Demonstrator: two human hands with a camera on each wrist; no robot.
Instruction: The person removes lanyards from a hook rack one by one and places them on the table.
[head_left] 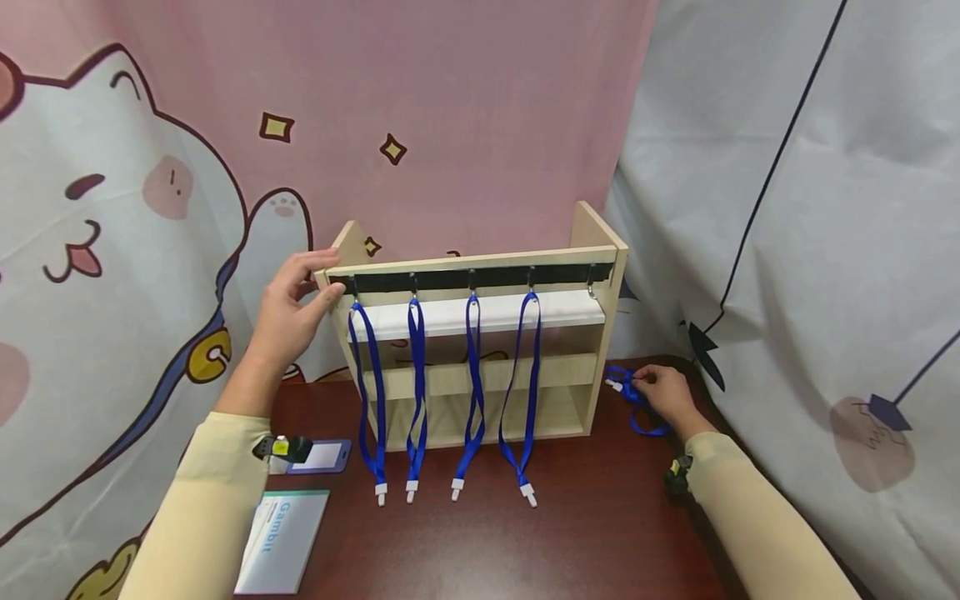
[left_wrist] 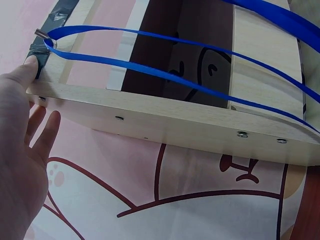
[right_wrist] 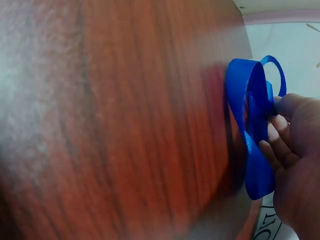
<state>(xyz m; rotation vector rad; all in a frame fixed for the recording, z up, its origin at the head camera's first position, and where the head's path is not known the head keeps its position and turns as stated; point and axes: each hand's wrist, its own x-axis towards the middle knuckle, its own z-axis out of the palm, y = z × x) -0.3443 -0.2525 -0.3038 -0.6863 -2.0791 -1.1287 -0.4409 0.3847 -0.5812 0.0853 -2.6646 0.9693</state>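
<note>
A light wooden rack (head_left: pixel 480 367) stands on the table with a black strip of hooks (head_left: pixel 442 279) along its top. Several blue lanyards (head_left: pixel 531 375) with white clips hang from the hooks; the rightmost hook (head_left: pixel 592 287) carries none. My left hand (head_left: pixel 288 304) grips the rack's upper left corner, thumb on the front by the strip and fingers round the outer side. In the left wrist view, the thumb (left_wrist: pixel 31 67) touches the black strip. To the right of the rack, my right hand (head_left: pixel 667 393) pinches a loose, bunched blue lanyard (right_wrist: pixel 257 160) at the table's edge.
At the table's left lie a blue-framed badge holder (head_left: pixel 341 457) and a white booklet (head_left: pixel 288 542) printed "Gambit". A pink printed curtain (head_left: pixel 465 108) hangs close behind the rack, and a grey-white curtain (head_left: pixel 810 275) borders the right side.
</note>
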